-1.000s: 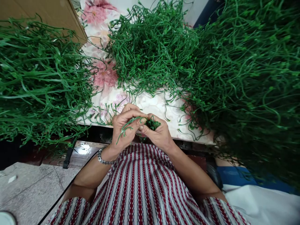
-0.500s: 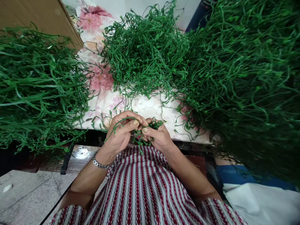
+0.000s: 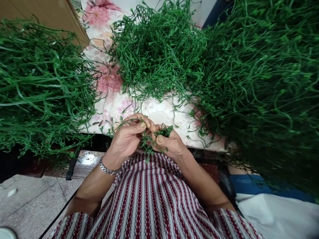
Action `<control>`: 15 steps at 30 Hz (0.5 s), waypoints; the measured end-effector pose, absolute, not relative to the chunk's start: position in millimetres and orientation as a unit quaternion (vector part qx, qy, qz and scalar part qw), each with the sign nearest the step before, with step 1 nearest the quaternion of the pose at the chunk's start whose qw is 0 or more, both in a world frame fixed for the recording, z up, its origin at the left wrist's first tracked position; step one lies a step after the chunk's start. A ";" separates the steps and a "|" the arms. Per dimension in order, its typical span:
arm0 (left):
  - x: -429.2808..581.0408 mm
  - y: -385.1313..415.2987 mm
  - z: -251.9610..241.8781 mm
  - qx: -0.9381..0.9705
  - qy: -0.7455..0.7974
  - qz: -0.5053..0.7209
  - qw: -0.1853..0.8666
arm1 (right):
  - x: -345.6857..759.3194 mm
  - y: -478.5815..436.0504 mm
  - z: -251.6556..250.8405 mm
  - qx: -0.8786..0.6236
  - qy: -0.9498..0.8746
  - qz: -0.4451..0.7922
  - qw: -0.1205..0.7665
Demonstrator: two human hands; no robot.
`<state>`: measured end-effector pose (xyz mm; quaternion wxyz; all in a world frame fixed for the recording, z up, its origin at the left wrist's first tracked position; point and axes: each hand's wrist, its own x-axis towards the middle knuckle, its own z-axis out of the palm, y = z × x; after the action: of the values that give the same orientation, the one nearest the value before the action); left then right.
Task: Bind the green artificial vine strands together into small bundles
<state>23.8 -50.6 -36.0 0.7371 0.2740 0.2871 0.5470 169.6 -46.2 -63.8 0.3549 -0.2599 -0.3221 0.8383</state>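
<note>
My left hand (image 3: 126, 139) and my right hand (image 3: 169, 143) meet close to my chest, just in front of the near edge of a floral cloth (image 3: 159, 113). Both pinch thin green plastic stems (image 3: 147, 137). The left thumb and fingers close on a stem that curves out to the left. A small tuft of stems sits inside the right hand's closed fingers. A metal watch band circles my left wrist.
Big heaps of green plastic stems surround the cloth: one at the left (image 3: 37, 89), one in the middle back (image 3: 157, 53), a very large one at the right (image 3: 261, 86). A cardboard box (image 3: 50, 13) stands at the back left. Tiled floor (image 3: 27, 202) lies lower left.
The hands have stayed together at the cloth's edge. The long stem that hung from the left hand has been drawn in towards the fingertips, and my view has shifted slightly.
</note>
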 end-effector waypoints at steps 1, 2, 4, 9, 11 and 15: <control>23.4 -50.6 -35.3 0.271 0.282 0.541 0.745 | 169.8 -46.3 -64.7 -0.247 -0.334 0.841 0.346; 23.3 -50.6 -34.4 0.266 0.277 0.535 0.753 | 170.0 -46.3 -65.4 -0.238 -0.348 0.841 0.338; 23.6 -50.8 -32.3 0.258 0.271 0.525 0.764 | 171.0 -46.0 -66.5 -0.229 -0.381 0.832 0.332; 26.9 -51.6 -26.6 0.277 0.325 0.507 0.749 | 177.7 -40.7 -66.4 -0.237 -0.541 0.749 0.300; 27.5 -50.1 -25.9 0.283 0.363 0.501 0.733 | 179.7 -37.6 -64.8 -0.239 -0.643 0.676 0.267; 25.4 -45.1 -27.8 0.283 0.399 0.506 0.710 | 182.1 -34.5 -53.9 -0.176 -0.822 0.509 0.187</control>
<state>25.4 -45.1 -27.8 0.7103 0.2827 0.3994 0.5061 182.1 -34.5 -53.9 0.1870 -0.1761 -0.8217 0.5088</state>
